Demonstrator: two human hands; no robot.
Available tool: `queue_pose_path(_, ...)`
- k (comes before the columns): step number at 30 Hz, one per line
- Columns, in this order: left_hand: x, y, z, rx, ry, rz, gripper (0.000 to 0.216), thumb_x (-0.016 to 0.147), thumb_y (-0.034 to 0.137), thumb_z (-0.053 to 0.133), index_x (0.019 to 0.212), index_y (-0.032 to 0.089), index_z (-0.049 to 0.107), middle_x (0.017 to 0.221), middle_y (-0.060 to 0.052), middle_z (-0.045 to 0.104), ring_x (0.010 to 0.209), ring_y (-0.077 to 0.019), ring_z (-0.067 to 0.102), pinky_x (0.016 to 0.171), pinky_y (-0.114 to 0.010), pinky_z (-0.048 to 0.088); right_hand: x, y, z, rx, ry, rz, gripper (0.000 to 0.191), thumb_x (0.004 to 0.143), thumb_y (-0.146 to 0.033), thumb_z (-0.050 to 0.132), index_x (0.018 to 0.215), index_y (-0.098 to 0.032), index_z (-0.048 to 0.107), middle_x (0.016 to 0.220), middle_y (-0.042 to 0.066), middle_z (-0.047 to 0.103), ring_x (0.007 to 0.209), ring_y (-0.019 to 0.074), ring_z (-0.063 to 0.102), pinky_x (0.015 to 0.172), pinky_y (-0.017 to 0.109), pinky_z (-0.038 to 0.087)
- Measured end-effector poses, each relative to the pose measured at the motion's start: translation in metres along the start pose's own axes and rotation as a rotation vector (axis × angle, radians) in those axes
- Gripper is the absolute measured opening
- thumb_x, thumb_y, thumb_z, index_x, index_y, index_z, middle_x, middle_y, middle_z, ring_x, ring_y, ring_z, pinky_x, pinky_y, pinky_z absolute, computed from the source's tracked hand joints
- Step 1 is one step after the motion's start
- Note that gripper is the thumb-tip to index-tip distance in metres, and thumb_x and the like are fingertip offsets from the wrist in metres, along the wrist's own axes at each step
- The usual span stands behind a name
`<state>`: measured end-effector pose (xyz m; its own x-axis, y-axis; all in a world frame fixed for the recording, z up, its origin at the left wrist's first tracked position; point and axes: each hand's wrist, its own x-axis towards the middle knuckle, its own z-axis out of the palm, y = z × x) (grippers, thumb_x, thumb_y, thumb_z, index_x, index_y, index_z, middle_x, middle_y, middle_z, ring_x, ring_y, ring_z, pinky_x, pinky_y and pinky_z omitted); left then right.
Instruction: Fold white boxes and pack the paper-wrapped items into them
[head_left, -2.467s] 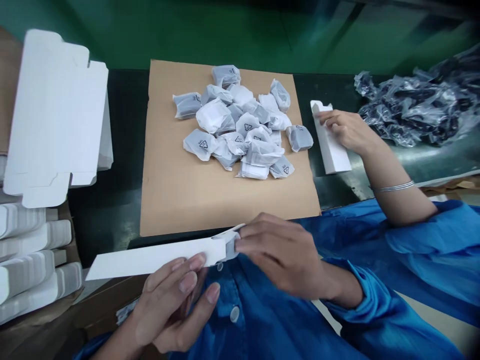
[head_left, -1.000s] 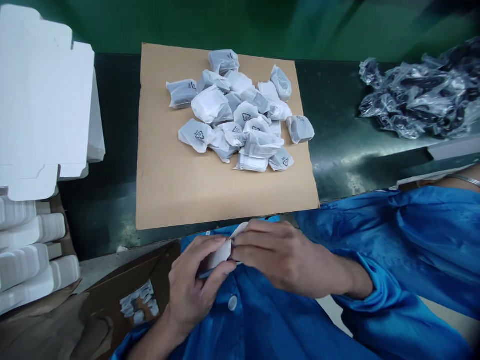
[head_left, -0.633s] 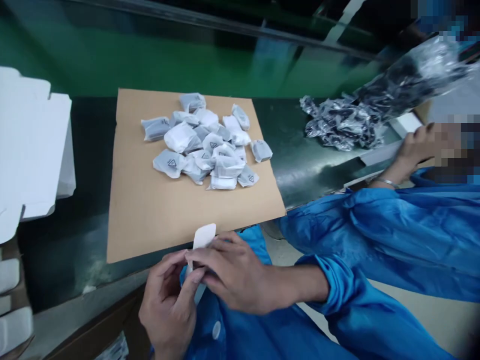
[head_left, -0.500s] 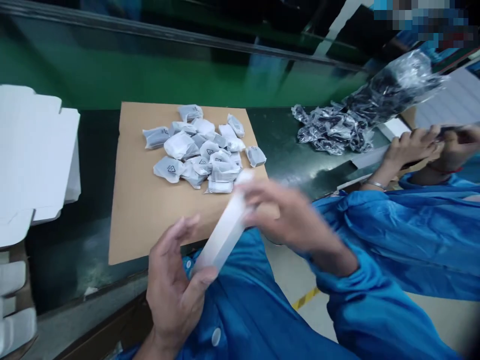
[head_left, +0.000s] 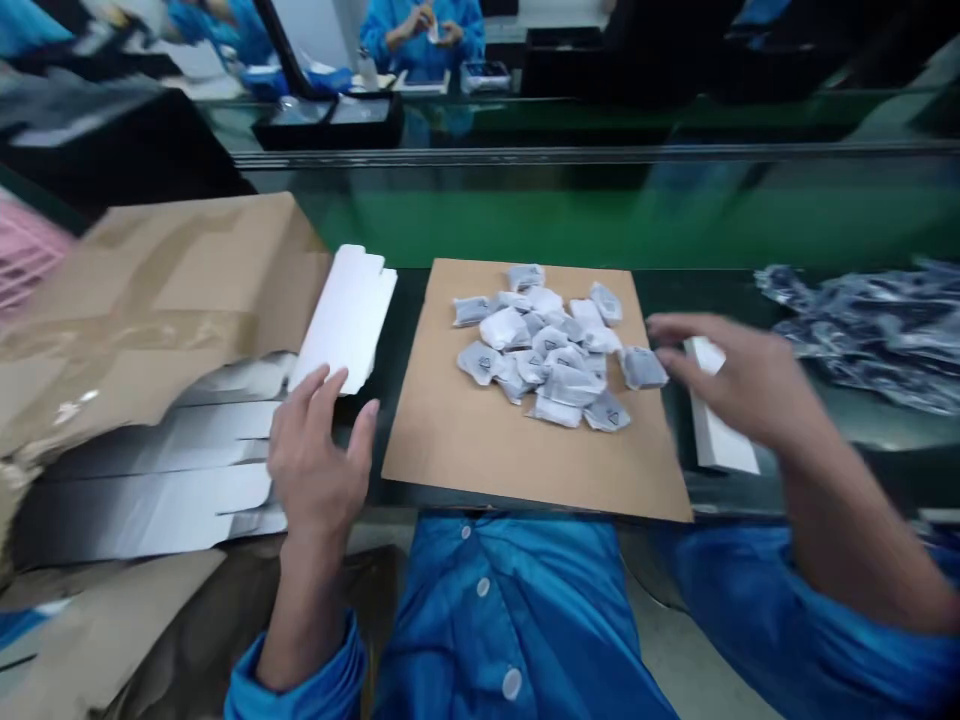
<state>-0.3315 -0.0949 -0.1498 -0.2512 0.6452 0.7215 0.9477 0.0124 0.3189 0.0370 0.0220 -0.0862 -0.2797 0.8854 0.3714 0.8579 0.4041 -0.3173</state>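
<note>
My left hand (head_left: 319, 455) has its fingers spread and holds nothing. Its fingertips are at the lower end of a flat white carton blank (head_left: 349, 315); I cannot tell if they touch it. On the right, my right hand (head_left: 746, 378), a little blurred, has thumb and fingers apart over a closed, long white box (head_left: 716, 425). Its thumb tip is at the edge of a small wrapped packet (head_left: 643, 369), contact unclear. A heap of similar packets (head_left: 566, 385) in whitish wrap, some with a dark triangle mark, rests on a brown cardboard sheet (head_left: 525, 468).
An opened brown carton (head_left: 157, 270) at the left holds several flat white blanks (head_left: 165, 440). Black items in clear plastic (head_left: 885, 325) lie at the right. A green panel (head_left: 540, 215) edges the bench at the back. Across it, a person in blue (head_left: 424, 40) works.
The white box has left my hands and lies on the bench to the right of the cardboard sheet. My left hand has moved to the carton blanks. The view has swung left.
</note>
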Motion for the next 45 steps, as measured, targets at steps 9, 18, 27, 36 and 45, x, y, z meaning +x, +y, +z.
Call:
queue_pose_path(9, 0.022, -0.032, 0.023, 0.164, 0.004, -0.006, 0.038, 0.098, 0.028, 0.044, 0.127, 0.013, 0.063, 0.133, -0.017, 0.063, 0.128, -0.0301, 0.057, 0.108, -0.047, 0.043, -0.028, -0.183, 0.106, 1.105, -0.557, -0.107, 0.038, 0.092, -0.031, 0.059, 0.127, -0.016, 0.061, 0.113, 0.01, 0.072, 0.097, 0.019, 0.069, 0.082, 0.032, 0.056)
queue_pose_path(18, -0.044, 0.034, -0.028, -0.485, 0.12, 0.072, 0.083, 0.082, 0.051, 0.069, 0.152, 0.025, 0.032, 0.156, -0.013, 0.04, 0.142, -0.0291, 0.041, 0.115, -0.046, 0.037, 0.003, -0.132, 0.071, 0.94, -0.76, -0.228, 0.025, 0.086, -0.033, 0.063, 0.096, -0.011, 0.068, 0.094, 0.006, 0.072, 0.082, 0.0181, 0.064, 0.071, 0.026, 0.05)
queue_pose_path(27, -0.021, 0.03, -0.024, -0.835, -0.487, -0.622, 0.032, 0.08, 0.044, 0.07, 0.093, 0.015, 0.074, 0.085, -0.005, 0.073, 0.076, -0.0184, 0.067, 0.064, -0.026, 0.054, -0.061, -0.106, 0.047, 0.084, -0.358, -0.451, 0.076, 0.085, -0.052, 0.066, 0.145, -0.009, 0.042, 0.129, 0.021, 0.06, 0.114, 0.0345, 0.059, 0.091, 0.047, 0.05)
queue_pose_path(36, -0.015, 0.013, -0.019, -1.041, -1.045, -0.592, 0.035, 0.081, 0.04, 0.07, 0.107, 0.017, 0.072, 0.069, -0.002, 0.07, 0.058, -0.0165, 0.067, 0.058, -0.028, 0.058, -0.08, -0.098, 0.058, -0.064, -0.081, -0.745, 0.055, 0.093, -0.023, 0.055, 0.143, -0.002, 0.043, 0.125, 0.02, 0.063, 0.112, 0.0314, 0.058, 0.093, 0.046, 0.05)
queue_pose_path(45, -0.019, 0.033, -0.008, -1.037, -0.969, -0.604, 0.035, 0.081, 0.039, 0.066, 0.105, 0.015, 0.075, 0.074, -0.003, 0.071, 0.059, -0.016, 0.066, 0.053, -0.026, 0.058, -0.078, -0.074, 0.068, -0.039, 0.002, -0.758, 0.055, 0.095, -0.023, 0.051, 0.146, -0.008, 0.039, 0.122, 0.017, 0.064, 0.112, 0.0327, 0.057, 0.091, 0.047, 0.049)
